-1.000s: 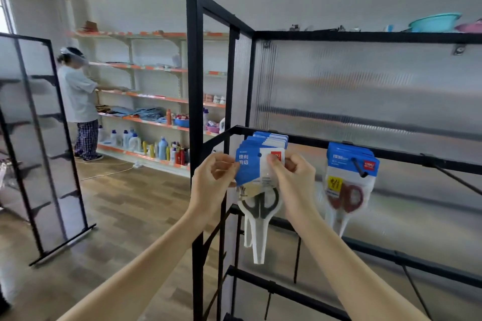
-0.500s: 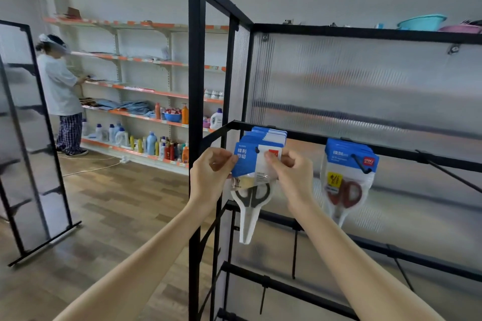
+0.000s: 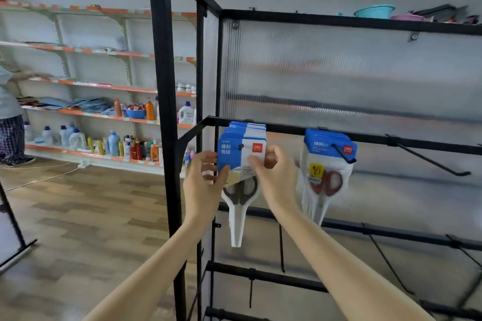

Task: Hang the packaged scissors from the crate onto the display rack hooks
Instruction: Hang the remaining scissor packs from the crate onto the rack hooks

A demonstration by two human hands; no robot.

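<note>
Only one view, worn on the head, wide-angle. Looked forward and slightly down, at about chest height, toward the black display rack [image 3: 167, 112]. Stood close: the rack's front corner post crossed the frame from top to bottom just left of centre, and both forearms reached up from the bottom edge to the rack's middle bar. Took in the rack's ribbed translucent back panel [image 3: 339, 73] across the right half, seen at a slant. Left of the rack, caught the wood floor [image 3: 78, 216] and the far wall shelves [image 3: 91, 81], well apart from the rack. Straight lines bowed toward the frame edges.
</note>
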